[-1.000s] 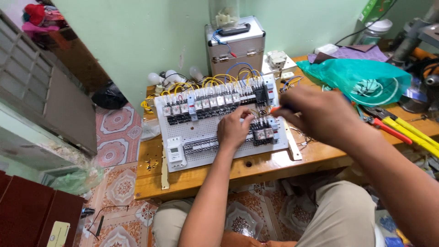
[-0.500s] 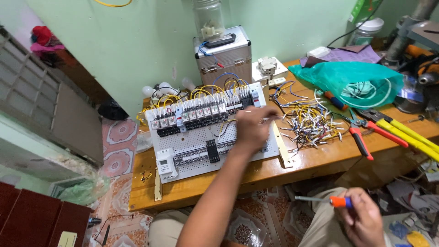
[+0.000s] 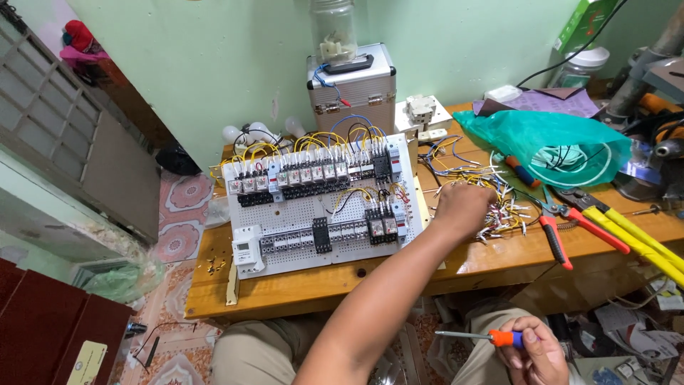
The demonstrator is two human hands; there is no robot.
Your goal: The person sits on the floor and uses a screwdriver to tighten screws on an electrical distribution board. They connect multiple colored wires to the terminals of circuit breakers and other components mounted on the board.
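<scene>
Wire pile (image 3: 491,196): loose short wires, yellow, blue, white, red; on the wooden bench (image 3: 299,289), under and around the left hand.
Left hand (image 3: 463,207): knuckles up, fingers curled down into the pile; cannot tell if they pinch a wire.
Right hand (image 3: 534,353): low by the lap, fist clamped round a screwdriver (image 3: 481,336), orange and blue handle, shaft pointing left.
Panel (image 3: 320,207): white perforated board with relays and breakers, just left of the left hand.
Cutters (image 3: 563,221): red-handled, just right of the pile.
Green bag (image 3: 548,142): beyond the pile.
</scene>
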